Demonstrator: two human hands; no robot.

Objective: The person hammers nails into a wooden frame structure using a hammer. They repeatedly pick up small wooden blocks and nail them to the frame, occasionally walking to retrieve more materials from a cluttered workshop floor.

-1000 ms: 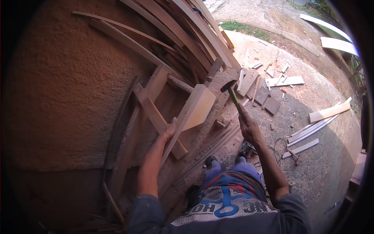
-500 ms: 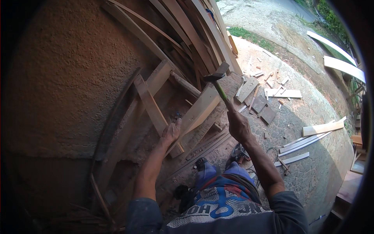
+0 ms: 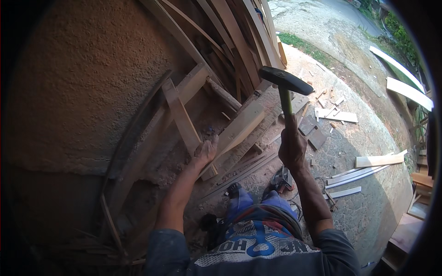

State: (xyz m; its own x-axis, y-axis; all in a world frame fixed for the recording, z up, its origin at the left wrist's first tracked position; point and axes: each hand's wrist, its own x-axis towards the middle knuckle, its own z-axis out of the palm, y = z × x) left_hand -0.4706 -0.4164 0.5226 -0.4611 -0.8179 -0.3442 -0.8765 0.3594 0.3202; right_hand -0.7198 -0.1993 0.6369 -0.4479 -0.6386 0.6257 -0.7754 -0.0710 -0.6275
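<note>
My right hand (image 3: 293, 145) is wrapped round the green-and-brown handle of a hammer (image 3: 286, 81). Its dark steel head is up in the air, above the far end of a pale wooden block (image 3: 242, 125). That block lies slanting along a rough, thick beam (image 3: 258, 140). At the block's near end, my left hand (image 3: 207, 151) is closed on it with the thumb up; the undersides of the fingers are hidden. A flat wooden crosspiece (image 3: 181, 117) runs under or beside the left hand, bridging to another long beam (image 3: 152, 133).
Long boards (image 3: 235, 41) lean together at the far side, beside a rough wall (image 3: 92, 92). Offcuts (image 3: 336, 114) and pale strips (image 3: 368, 165) are scattered on the cracked ground to the right. A power tool (image 3: 282, 179) sits by my feet.
My right hand has lifted the hammer, so its head looks larger and sits further right. My left hand stays at the block's end. The whole view has shifted slightly.
</note>
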